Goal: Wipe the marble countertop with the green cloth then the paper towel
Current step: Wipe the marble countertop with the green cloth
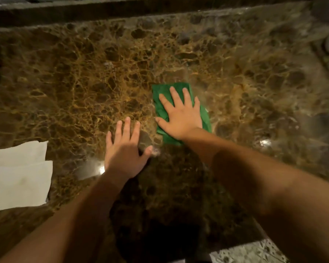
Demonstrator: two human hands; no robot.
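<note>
Head view: right hand pressed flat on green cloth, fingers splayed for pressure; left hand braced open on bench (paper towel parked aside for later).

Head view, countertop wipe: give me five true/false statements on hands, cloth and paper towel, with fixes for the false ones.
1. The right hand presses flat, fingers spread, on the folded green cloth. True.
2. The left hand holds the white paper towel. False: it rests palm down on the bare brown marble countertop, apart from the towel.
3. The white paper towel lies at the left edge of the view, untouched. True.
4. The green cloth lies on top of the paper towel. False: the cloth lies on the marble, well to the right of the towel.
5. Both hands are on the cloth. False: only the right hand is.
</note>
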